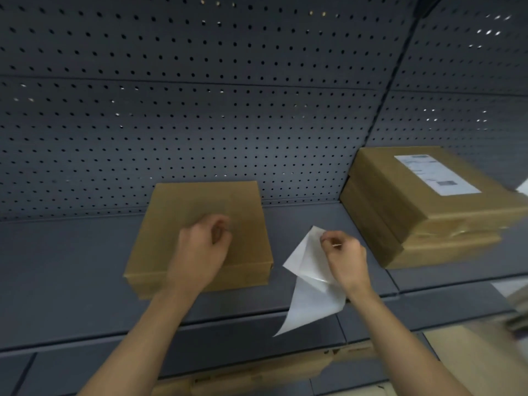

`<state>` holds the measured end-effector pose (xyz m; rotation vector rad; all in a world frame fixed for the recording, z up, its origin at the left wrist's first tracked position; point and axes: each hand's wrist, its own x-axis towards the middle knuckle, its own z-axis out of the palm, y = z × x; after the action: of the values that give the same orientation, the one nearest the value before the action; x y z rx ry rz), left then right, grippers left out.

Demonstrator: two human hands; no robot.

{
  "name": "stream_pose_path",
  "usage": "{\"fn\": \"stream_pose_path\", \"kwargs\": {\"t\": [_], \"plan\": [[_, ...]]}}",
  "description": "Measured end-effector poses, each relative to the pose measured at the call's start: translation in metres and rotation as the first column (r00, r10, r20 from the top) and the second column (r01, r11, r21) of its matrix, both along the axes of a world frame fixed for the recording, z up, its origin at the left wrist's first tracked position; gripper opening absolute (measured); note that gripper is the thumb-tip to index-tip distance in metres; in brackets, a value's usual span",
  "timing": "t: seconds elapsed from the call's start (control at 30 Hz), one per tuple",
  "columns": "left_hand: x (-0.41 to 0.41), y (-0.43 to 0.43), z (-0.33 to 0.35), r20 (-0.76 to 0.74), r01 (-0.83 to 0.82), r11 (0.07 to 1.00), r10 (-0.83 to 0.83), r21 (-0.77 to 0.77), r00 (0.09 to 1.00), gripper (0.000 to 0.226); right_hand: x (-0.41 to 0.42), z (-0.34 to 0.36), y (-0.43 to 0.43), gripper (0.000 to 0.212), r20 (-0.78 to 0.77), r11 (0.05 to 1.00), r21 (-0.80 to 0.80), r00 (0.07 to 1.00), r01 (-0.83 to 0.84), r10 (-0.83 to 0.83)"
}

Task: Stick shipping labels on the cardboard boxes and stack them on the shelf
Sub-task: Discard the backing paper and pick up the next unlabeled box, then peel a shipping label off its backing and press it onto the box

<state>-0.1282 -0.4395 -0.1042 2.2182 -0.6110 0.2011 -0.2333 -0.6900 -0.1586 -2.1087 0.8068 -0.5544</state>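
Note:
A plain cardboard box (200,235) lies flat on the grey shelf (71,267). My left hand (201,250) hovers over its top with fingers curled, pinching what looks like a faint, motion-blurred pale label (207,207). To the right of the box, my right hand (344,257) pinches a white backing sheet (307,284) that hangs creased below the shelf's front edge. Two stacked cardboard boxes (423,212) stand at the right of the shelf; the top one bears a white shipping label (435,174).
A dark pegboard wall (200,95) closes the back of the shelf. Below the shelf's front lip, blurred cardboard (471,358) shows at the lower right. Bare shelf surface lies left of the plain box and between it and the stack.

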Motion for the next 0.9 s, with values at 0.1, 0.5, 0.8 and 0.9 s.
{"fn": "stream_pose_path", "kwargs": {"t": [0.1,0.5,0.8,0.9], "plan": [[-0.003,-0.032,-0.003,-0.072,0.095,0.995,-0.092,0.038,0.993,0.019,-0.013,-0.007,-0.024,0.021,-0.071,0.995,-0.077,0.995,0.065,-0.071],[-0.008,-0.103,-0.003,-0.052,0.279,0.96,-0.28,-0.009,0.959,0.016,-0.022,-0.009,-0.064,0.05,-0.185,0.978,0.123,0.972,0.17,-0.146],[-0.001,-0.127,-0.006,-0.2,0.26,0.955,-0.285,-0.142,0.937,0.014,-0.011,0.033,-0.057,0.024,0.376,0.933,0.336,0.927,-0.131,-0.005],[0.0,-0.135,-0.001,-0.416,0.17,0.925,-0.311,-0.34,0.855,0.018,-0.009,0.051,-0.049,0.017,0.49,0.936,0.267,0.868,-0.231,0.075]]}}
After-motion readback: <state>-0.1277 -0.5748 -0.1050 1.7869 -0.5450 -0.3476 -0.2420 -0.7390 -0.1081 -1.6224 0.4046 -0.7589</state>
